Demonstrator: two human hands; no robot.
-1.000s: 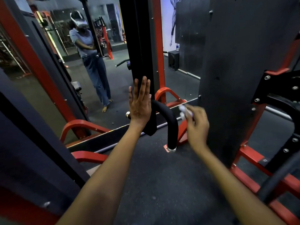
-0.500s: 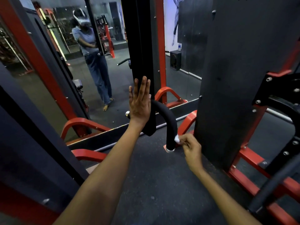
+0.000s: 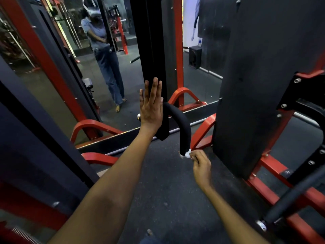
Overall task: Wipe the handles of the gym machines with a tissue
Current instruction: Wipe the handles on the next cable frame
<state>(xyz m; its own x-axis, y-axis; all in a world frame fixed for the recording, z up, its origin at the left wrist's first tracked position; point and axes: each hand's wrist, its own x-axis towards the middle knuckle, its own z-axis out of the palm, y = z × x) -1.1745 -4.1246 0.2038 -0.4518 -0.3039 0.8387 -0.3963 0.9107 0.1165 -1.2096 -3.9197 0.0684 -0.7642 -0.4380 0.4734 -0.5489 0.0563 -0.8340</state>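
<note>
The right hand pinches the tissue against the handle's lower tip. The handle arcs up and far-left from there. The left hand, fingers straight, rests flat against the post at the arc's top.

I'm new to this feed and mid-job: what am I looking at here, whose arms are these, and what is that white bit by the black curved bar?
One picture, from a camera on the person's head, looking forward and down. The arms are theirs. The left hand lies flat, fingers straight, against a black upright. The right hand pinches a white tissue against the lower end of the padded curved handle, part of a red-and-black gym machine. Ahead, a mirror reflects the person. Below is dark floor.
</note>
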